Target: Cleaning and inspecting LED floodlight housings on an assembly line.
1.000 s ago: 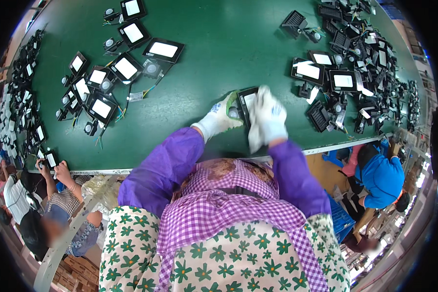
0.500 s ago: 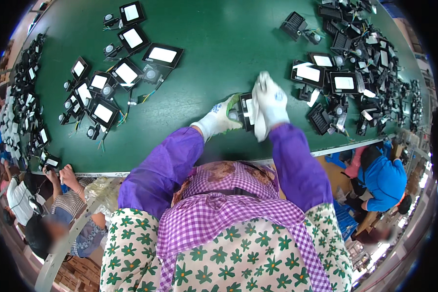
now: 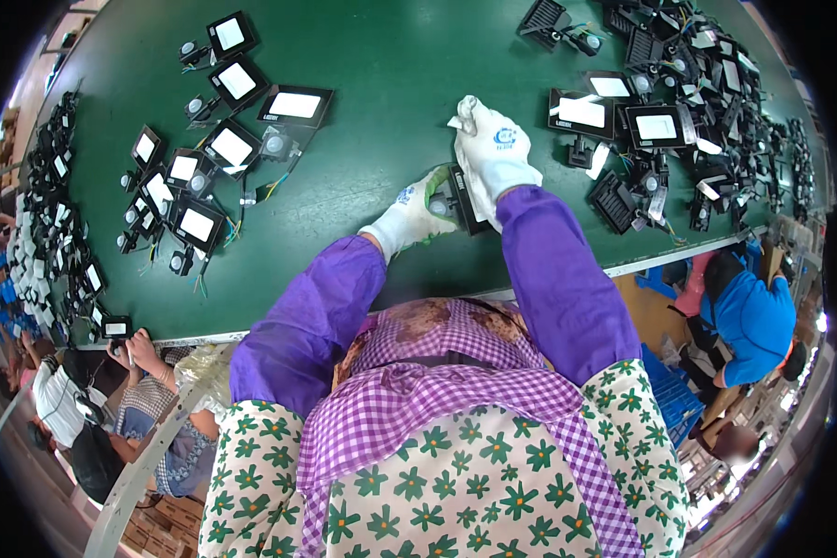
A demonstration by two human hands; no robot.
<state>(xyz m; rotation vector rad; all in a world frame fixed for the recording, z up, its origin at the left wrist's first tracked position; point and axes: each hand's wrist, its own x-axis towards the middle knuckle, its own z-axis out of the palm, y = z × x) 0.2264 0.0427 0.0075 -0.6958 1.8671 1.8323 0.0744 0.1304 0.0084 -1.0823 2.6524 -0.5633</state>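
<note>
Floodlight (image 3: 466, 203), black-framed and single, lies on a green table (image 3: 381, 84) between my two white-gloved hands, near the table's front edge. My left hand (image 3: 409, 216) is clamped on its left side, thumb and fingers around the one round sensor (image 3: 440, 205) there. My right hand (image 3: 500, 144) is closed on what looks like one white cloth (image 3: 480, 197), which covers much of the lamp's face. Two purple sleeves (image 3: 321, 312) cover my forearms above one checked apron (image 3: 437, 400). To my left, at least eight white-faced lamps (image 3: 232, 146) sit in a loose cluster, some overlapping; beyond them runs a long row of units (image 3: 56, 195) too crowded to count. To my right, three white-faced lamps (image 3: 656, 126) lie along the near side of a tangled heap (image 3: 707, 121), also beyond counting, with one finned unit (image 3: 612, 203) just below the three and another finned unit (image 3: 543, 20) near the far end. At the table's left edge, a co-worker's two hands (image 3: 139, 346) hold one small lamp (image 3: 116, 326); at right, one person in a blue top (image 3: 753, 321) is by the table.
</note>
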